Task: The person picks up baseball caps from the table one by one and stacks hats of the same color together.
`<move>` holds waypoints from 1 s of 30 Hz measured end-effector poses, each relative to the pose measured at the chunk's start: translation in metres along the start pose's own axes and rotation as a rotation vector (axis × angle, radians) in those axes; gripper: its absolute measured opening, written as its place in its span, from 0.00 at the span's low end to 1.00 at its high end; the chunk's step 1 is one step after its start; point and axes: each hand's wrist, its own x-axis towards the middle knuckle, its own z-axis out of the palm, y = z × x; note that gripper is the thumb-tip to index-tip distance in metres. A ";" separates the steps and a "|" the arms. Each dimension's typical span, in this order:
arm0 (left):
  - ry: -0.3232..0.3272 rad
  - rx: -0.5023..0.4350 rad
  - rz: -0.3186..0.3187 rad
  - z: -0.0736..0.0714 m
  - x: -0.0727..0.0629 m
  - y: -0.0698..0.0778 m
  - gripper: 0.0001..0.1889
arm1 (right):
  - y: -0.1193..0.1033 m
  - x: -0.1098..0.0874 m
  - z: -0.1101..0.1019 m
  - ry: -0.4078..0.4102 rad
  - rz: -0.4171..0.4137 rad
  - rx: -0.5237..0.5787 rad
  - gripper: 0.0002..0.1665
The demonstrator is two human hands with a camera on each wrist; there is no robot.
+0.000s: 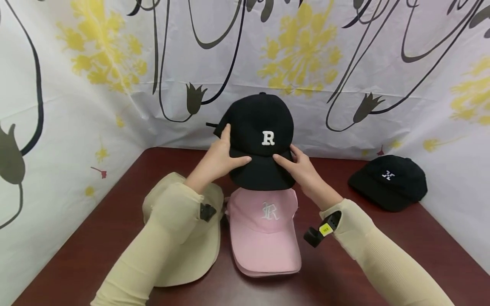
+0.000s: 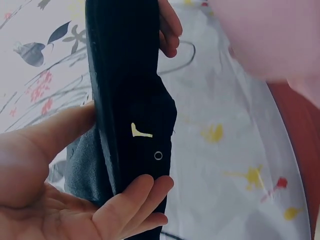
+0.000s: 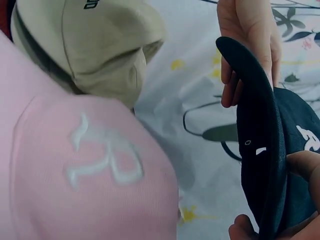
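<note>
Both hands hold a black baseball cap [image 1: 260, 119] with a white letter R, raised above the far part of the table. My left hand [image 1: 219, 161] grips its left side, thumb on the brim and fingers along the crown. On the other side my right hand [image 1: 300, 166] pinches the brim, its thumb on top and the other fingers mostly hidden beneath. The left wrist view shows the thumb and fingers of the left hand [image 2: 100, 200] on either side of the brim. Just in front of the held cap lies a pink cap [image 1: 264, 238] with a pale letter emblem.
A beige cap [image 1: 191, 259] lies left of the pink one, partly behind the left sleeve. At the right edge of the dark red table [image 1: 329, 263] sits another black cap [image 1: 390, 182] with a small white emblem. A patterned white cloth [image 1: 245, 63] hangs behind.
</note>
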 end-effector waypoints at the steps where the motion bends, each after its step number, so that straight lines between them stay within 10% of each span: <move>1: -0.005 -0.004 0.005 0.005 0.002 0.002 0.52 | 0.004 -0.002 -0.005 0.005 0.003 -0.006 0.48; 30: -0.244 0.029 0.014 0.129 0.019 0.073 0.57 | 0.077 -0.081 -0.107 0.093 0.163 -0.180 0.51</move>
